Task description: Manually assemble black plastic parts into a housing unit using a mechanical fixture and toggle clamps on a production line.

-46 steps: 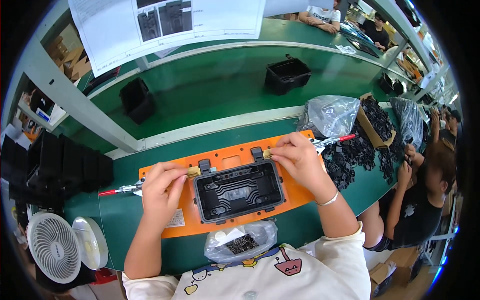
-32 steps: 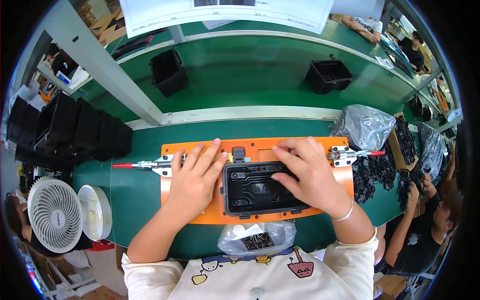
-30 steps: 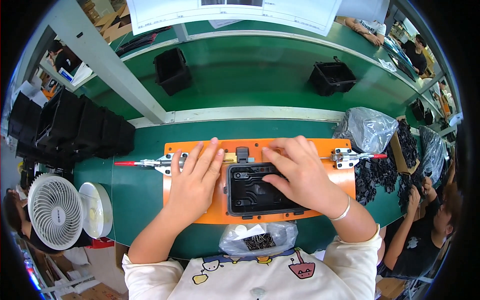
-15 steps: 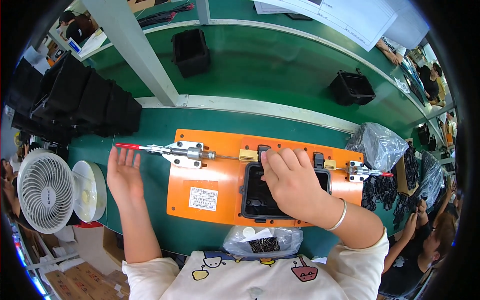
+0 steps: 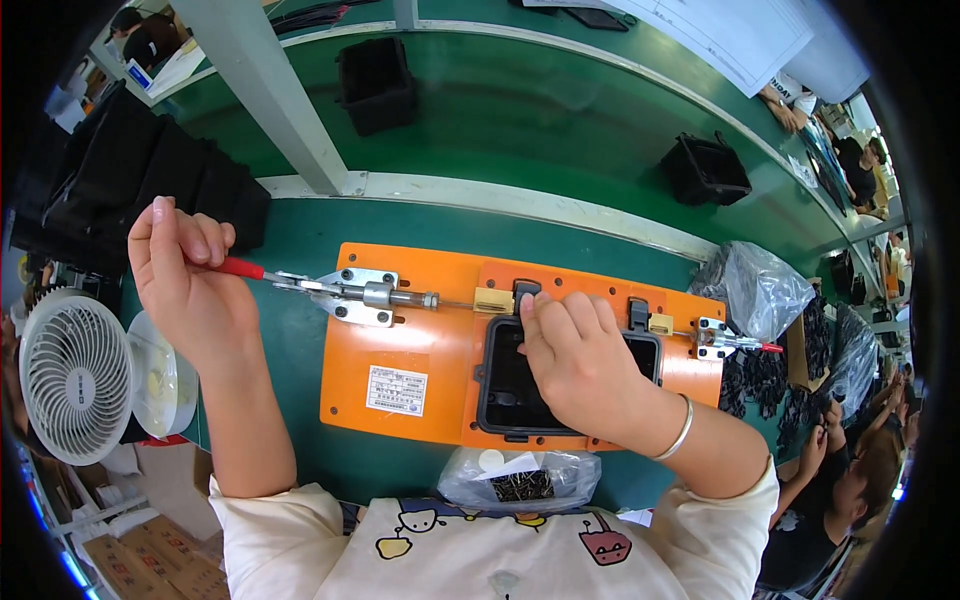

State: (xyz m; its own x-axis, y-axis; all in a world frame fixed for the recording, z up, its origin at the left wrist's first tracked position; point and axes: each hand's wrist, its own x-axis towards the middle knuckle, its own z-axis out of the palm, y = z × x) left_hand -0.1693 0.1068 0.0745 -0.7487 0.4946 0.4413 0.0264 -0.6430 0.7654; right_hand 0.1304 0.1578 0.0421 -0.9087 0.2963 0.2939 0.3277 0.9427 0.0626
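My left hand [image 5: 195, 290] is raised at the left, its fingers curled round the red handle of a toggle clamp [image 5: 360, 294]. That clamp is mounted on an orange fixture plate [image 5: 345, 385]; its rod reaches a brass-coloured block [image 5: 494, 301]. My right hand [image 5: 580, 360] is closed over a black plastic box [image 5: 505, 380] seated in the fixture. Its thumb and fingertips are at a small black clip [image 5: 524, 290] on the box's far edge; the exact grip is partly hidden. Another toggle clamp [image 5: 722, 338] with a red handle is at the fixture's right end.
A white fan [image 5: 78, 375] stands at the left, before stacked black boxes [image 5: 100, 180]. A clear bag of screws [image 5: 520, 482] lies near my body. Plastic bags [image 5: 765, 290] and black parts [image 5: 757, 385] are at the right. Other people work beyond the bench and at right.
My left hand has risen from beside the red handle, and its fingers have closed round it. The handle has tilted slightly. My right hand stays at the black clip, and the view has shifted slightly.
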